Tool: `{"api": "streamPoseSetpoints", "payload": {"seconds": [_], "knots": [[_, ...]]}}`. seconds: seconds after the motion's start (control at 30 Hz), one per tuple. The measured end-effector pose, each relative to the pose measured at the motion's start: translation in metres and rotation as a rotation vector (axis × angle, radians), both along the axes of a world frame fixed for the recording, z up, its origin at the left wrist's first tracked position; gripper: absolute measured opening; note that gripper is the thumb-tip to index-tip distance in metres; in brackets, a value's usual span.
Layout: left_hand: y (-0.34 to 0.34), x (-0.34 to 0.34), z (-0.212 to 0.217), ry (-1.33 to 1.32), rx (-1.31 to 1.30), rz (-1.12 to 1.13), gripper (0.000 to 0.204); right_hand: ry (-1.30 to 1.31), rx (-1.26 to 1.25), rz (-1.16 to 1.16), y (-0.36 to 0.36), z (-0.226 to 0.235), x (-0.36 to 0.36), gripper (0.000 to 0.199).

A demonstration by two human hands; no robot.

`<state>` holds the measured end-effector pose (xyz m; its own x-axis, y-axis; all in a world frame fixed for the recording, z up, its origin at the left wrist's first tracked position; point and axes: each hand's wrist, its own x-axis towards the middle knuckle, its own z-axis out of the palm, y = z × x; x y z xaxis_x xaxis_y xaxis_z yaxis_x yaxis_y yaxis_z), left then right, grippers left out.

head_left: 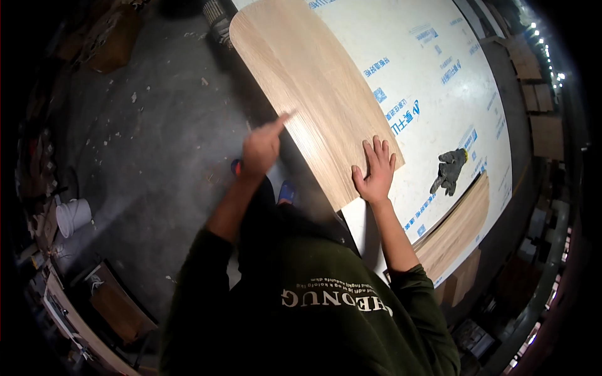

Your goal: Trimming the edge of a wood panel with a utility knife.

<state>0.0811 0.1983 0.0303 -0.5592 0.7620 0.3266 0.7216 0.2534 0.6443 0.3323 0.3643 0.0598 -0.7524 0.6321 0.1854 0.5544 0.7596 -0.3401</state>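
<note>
My right hand [376, 173] lies spread on the light-brown, round-cornered wood-grain board [320, 84] atop the white, blue-printed tabletop [461, 94]. My left hand [261, 150], forefinger extended, is at the board's left edge, any hold unclear.

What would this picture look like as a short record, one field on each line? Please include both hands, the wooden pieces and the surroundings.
Left hand: beside the board's left edge, index finger pointing toward it; contact unclear
Right hand: laid at the board's near end, fingers spread
Board: wood-grain, far left corner rounded
Surface under board: white, with blue printing
Glove: dark grey, lying on the white surface
Second wood-grain piece: nearer than the glove
Bucket: white, on the floor, far left
</note>
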Motion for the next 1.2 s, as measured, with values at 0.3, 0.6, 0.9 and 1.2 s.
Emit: {"api": "streamPoseSetpoints", "payload": {"seconds": [0.3,0.6,0.9,1.2], "knots": [[-0.032,0.103,0.008,-0.105,0.091,-0.387,0.048,0.044,0.019,-0.015,0.011,-0.002,-0.042,0.059],[0.011,0.003,0.005,-0.033,0.122,0.029,0.043,0.070,0.017,0.003,0.009,-0.004,-0.047,0.058],[-0.068,0.136,0.003,-0.182,-0.251,-0.583,0.053,0.077,0.011,-0.020,0.011,-0.006,-0.047,0.058],[0.000,0.040,0.005,0.078,-0.142,-0.021,0.050,0.074,0.016,-0.011,0.011,-0.006,-0.045,0.058]]}}
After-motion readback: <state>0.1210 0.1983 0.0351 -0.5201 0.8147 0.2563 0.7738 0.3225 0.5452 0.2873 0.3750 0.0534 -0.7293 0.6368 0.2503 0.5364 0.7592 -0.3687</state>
